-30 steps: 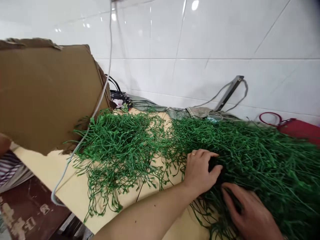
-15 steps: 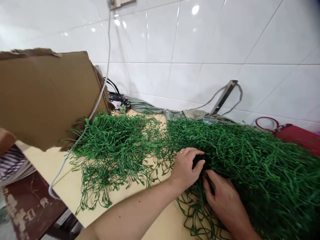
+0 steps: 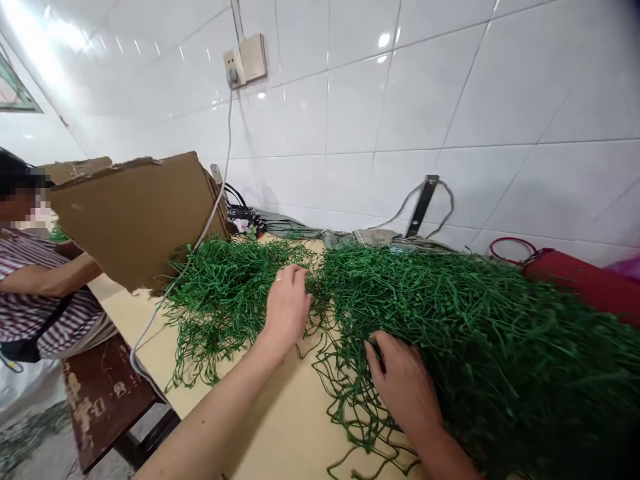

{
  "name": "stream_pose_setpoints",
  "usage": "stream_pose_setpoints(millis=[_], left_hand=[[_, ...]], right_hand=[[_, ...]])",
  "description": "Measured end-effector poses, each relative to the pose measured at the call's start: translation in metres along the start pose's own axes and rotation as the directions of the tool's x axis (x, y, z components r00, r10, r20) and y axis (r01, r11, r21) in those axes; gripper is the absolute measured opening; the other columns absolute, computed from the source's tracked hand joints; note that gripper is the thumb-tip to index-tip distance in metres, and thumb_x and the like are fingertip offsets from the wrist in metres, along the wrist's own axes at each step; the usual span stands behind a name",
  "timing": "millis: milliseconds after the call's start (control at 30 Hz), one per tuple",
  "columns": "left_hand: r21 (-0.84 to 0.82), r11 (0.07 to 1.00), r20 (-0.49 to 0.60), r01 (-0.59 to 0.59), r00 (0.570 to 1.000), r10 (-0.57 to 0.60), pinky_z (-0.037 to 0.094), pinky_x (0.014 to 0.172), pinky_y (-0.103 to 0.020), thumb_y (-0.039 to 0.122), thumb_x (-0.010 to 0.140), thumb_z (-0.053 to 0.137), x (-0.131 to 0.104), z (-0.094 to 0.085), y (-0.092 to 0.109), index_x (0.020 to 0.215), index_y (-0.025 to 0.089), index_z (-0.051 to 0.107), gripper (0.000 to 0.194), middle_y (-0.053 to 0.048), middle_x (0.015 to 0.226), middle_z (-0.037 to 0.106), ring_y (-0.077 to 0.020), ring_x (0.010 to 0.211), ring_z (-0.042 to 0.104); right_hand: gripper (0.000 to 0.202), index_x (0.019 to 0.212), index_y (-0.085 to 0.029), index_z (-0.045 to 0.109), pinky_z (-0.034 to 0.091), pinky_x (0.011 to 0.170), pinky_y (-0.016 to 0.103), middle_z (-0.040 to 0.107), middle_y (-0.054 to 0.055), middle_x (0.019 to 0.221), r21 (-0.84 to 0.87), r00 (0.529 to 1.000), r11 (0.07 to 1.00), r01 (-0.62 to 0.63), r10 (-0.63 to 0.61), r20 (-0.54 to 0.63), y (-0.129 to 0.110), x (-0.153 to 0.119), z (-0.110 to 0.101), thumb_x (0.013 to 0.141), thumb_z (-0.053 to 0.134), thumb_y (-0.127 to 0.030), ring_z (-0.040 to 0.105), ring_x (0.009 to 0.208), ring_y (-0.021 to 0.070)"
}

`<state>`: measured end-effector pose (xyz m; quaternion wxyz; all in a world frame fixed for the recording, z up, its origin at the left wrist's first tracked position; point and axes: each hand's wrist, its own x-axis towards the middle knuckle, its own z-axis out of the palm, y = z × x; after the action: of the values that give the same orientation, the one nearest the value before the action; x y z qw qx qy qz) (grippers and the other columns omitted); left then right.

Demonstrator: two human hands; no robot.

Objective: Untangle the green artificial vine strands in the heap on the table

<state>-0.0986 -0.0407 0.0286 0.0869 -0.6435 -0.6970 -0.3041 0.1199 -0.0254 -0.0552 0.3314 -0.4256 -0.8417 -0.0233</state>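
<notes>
A large heap of green plastic plant stems (image 3: 465,313) covers the right side of the pale tabletop. To the left lies a smaller pile of the same stems (image 3: 225,280). My left hand (image 3: 287,303) is above the gap between them, at the small pile's right edge. Its fingers are pressed together, and whatever is under the fingertips is hidden. At the near left edge of the large heap, my right hand (image 3: 405,377) has thumb and fingers curled around green stems. Loose, wavy strands (image 3: 355,407) spread over the table beside it.
A torn cardboard sheet (image 3: 135,220) stands at the left, with a person in a striped shirt (image 3: 30,287) behind it. A grey cable (image 3: 210,223) runs from the wall socket across the table edge. A metal bracket (image 3: 423,207) and red bag (image 3: 580,277) are by the wall.
My left hand has moved left, away from my right hand and toward the small pile. My right hand stays at the large heap. The view has shifted, showing the socket and the person.
</notes>
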Motion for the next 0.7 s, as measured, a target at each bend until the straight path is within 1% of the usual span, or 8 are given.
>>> stream_pose_setpoints(millis=[67,200,267,367,500,567,633,700], left_hand=[[0.028,0.999,-0.003,0.036,0.999,-0.036,0.049,0.093,-0.053,0.004,0.081,0.062,0.002,-0.004,-0.017,0.109,0.013,0.067,0.03,-0.02,0.121,0.061,-0.0371,0.114,0.055],[0.002,0.999,0.005,0.042,0.999,-0.042,0.05,0.084,-0.041,0.013,0.081,0.068,0.015,-0.013,-0.037,0.073,0.021,0.07,0.011,-0.011,0.096,0.071,-0.0302,0.096,0.063],[-0.04,0.998,-0.026,0.043,0.999,-0.044,0.049,0.075,-0.034,0.021,0.082,0.07,0.025,-0.023,-0.04,0.069,0.023,0.069,0.013,-0.006,0.081,0.072,-0.0261,0.083,0.064],[-0.135,0.989,-0.152,0.055,0.985,-0.075,0.046,0.068,-0.03,0.033,0.093,0.059,0.046,-0.048,-0.039,0.081,0.024,0.07,0.019,-0.003,0.071,0.07,-0.0225,0.071,0.064],[-0.324,0.946,-0.385,-0.02,0.916,-0.113,0.049,0.074,-0.025,0.042,0.104,0.035,0.071,-0.081,-0.019,0.107,0.021,0.064,0.036,-0.006,0.1,0.073,-0.0182,0.09,0.067],[-0.573,0.795,-0.485,-0.201,0.865,-0.131,0.051,0.077,-0.025,0.038,0.101,0.047,0.077,-0.09,0.0,0.103,0.02,0.066,0.027,-0.006,0.1,0.072,-0.016,0.089,0.067],[-0.725,0.636,-0.423,-0.265,0.9,-0.107,0.054,0.076,-0.026,0.035,0.1,0.05,0.076,-0.092,0.021,0.103,0.021,0.068,0.023,-0.005,0.098,0.072,-0.0143,0.086,0.067],[-0.805,0.556,-0.296,-0.208,0.952,-0.072,0.056,0.078,-0.029,0.032,0.099,0.053,0.072,-0.09,0.041,0.104,0.021,0.069,0.021,-0.004,0.093,0.072,-0.0143,0.084,0.067]], right_hand=[[0.024,0.081,-0.022,0.055,0.037,0.071,0.033,0.067,0.004,0.074,0.019,1.0,1.0,-0.016,0.016,0.019,-0.002,0.001,-0.001,0.1,0.041,-0.026,0.063,0.07,0.0207],[0.025,0.079,-0.021,0.056,0.04,0.067,0.032,0.067,0.004,0.073,0.079,0.997,0.996,-0.043,0.037,0.071,-0.006,0.004,-0.009,0.099,0.042,-0.027,0.063,0.069,0.0201],[0.024,0.083,-0.022,0.059,0.042,0.062,0.031,0.067,0.003,0.071,0.125,0.993,0.991,-0.056,0.042,0.11,-0.008,0.006,-0.018,0.099,0.042,-0.03,0.063,0.064,0.019],[0.023,0.1,-0.022,0.065,0.048,0.057,0.029,0.07,0.003,0.076,0.194,0.984,0.978,-0.075,0.04,0.176,-0.013,0.009,-0.039,0.098,0.044,-0.031,0.066,0.063,0.0182],[0.035,0.125,-0.022,0.065,0.057,0.083,0.037,0.074,0.01,0.112,0.26,0.975,0.962,-0.088,0.03,0.221,-0.02,0.019,-0.079,0.095,0.051,-0.036,0.072,0.099,0.0243],[0.038,0.126,-0.024,0.066,0.054,0.095,0.044,0.072,0.01,0.122,0.286,0.98,0.956,-0.072,0.015,0.197,-0.023,0.03,-0.102,0.095,0.054,-0.042,0.068,0.113,0.0277],[0.038,0.119,-0.026,0.069,0.056,0.092,0.046,0.075,0.009,0.117,0.297,0.996,0.954,-0.046,0.021,0.09,-0.024,0.043,-0.126,0.094,0.054,-0.05,0.07,0.107,0.0289],[0.039,0.116,-0.027,0.07,0.058,0.081,0.043,0.076,0.009,0.11,0.293,0.998,0.955,-0.051,0.061,-0.027,-0.024,0.056,-0.145,0.093,0.054,-0.054,0.072,0.096,0.0283]])
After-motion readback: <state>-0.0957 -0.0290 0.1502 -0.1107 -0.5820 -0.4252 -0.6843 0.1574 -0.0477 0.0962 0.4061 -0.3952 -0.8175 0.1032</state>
